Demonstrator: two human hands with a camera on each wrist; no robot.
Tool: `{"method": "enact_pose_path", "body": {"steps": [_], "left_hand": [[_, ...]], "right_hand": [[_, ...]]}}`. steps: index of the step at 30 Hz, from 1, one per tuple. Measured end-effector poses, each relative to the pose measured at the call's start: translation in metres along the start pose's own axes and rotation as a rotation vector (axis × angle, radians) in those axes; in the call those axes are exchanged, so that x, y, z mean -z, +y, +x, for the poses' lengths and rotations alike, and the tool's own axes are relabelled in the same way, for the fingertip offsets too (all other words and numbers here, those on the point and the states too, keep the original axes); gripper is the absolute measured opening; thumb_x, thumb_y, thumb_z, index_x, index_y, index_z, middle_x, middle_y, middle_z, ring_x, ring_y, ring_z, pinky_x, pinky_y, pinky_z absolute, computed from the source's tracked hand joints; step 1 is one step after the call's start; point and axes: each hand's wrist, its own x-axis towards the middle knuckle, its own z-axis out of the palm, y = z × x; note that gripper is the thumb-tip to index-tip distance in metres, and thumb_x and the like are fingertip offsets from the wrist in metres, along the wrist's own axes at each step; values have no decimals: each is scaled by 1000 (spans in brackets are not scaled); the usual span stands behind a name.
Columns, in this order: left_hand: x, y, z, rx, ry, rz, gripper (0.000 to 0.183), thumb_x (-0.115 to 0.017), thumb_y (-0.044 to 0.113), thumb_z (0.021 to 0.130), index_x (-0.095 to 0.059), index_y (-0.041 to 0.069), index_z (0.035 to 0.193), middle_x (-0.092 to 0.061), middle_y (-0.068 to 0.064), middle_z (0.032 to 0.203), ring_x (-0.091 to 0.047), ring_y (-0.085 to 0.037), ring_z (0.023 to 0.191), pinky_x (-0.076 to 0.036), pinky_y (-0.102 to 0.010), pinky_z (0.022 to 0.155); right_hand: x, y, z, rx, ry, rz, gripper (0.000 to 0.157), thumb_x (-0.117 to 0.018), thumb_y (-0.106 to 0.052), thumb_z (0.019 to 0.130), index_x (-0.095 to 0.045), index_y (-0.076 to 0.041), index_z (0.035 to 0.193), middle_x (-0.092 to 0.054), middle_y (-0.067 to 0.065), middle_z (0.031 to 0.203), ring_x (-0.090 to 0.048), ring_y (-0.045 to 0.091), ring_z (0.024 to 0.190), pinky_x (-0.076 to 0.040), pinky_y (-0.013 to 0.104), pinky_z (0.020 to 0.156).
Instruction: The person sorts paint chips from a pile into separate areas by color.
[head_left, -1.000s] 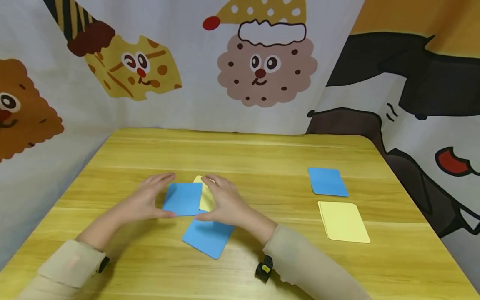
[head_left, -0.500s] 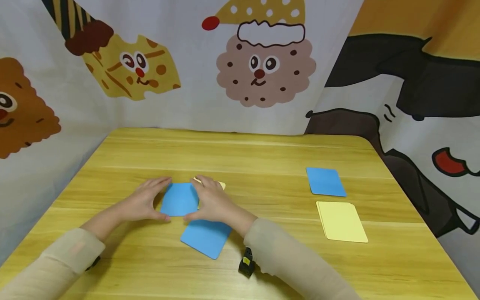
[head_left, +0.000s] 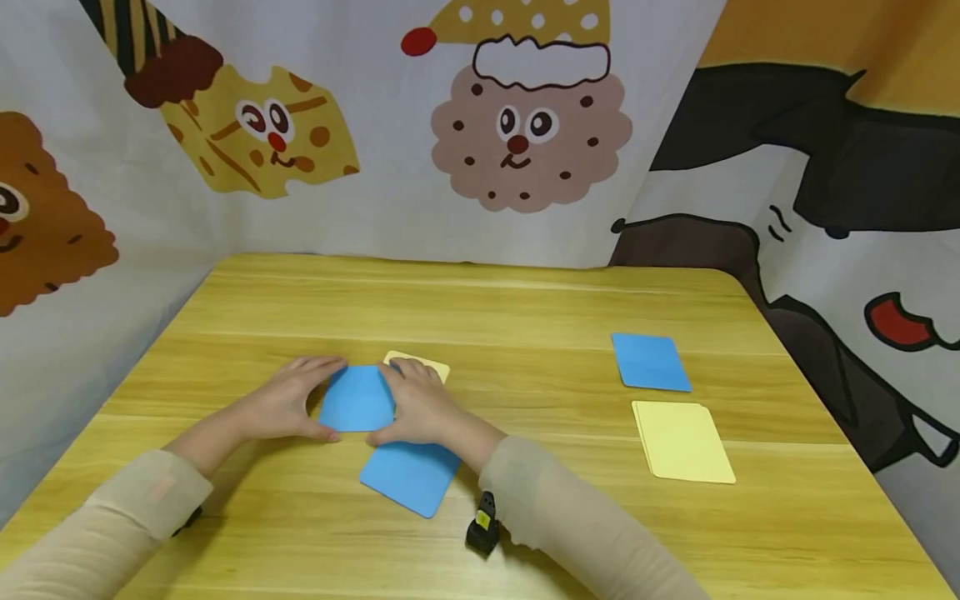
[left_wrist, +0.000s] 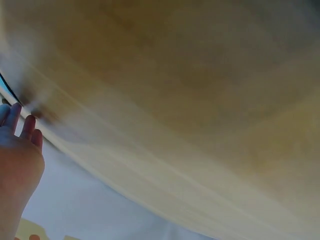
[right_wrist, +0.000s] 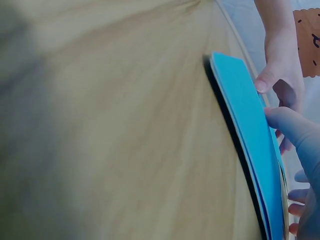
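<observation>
Right grip (head_left: 422,406) farther left, at blue card (head_left: 357,400)

A white curtain (head_left: 390,225) printed with cartoon biscuits (head_left: 531,187) hangs behind a wooden table (head_left: 525,325).

Head view: single yellow card (head_left: 437,367) largely covered by right hand (head_left: 423,407); upper part of near blue card (head_left: 412,482) masked by the same hand. Left side of middle blue card (head_left: 358,400) partly obscured by left hand (head_left: 283,404). Cards in yellow stack (head_left: 684,442) could not be counted. Sleeves (head_left: 577,517) cropped by lower edge. Left wrist view: hand cropped at left, table (left_wrist: 175,90) blurred. Right wrist view: nearer hand cropped at right.
</observation>
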Motion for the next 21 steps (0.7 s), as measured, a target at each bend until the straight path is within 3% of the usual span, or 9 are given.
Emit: {"method": "enact_pose_path", "body": {"steps": [21], "left_hand": [[5,7,7,-50,4,-6,97,-83,52,66,-47,-4,137,-47,-17,133,-44,-37,120,-39,-57,93]], "right_hand": [[1,-1,1,-2,-17,-18,98,-70,-60,76,-28,-12,152,-34,7,148,-28,23,136,-24,40,109]]}}
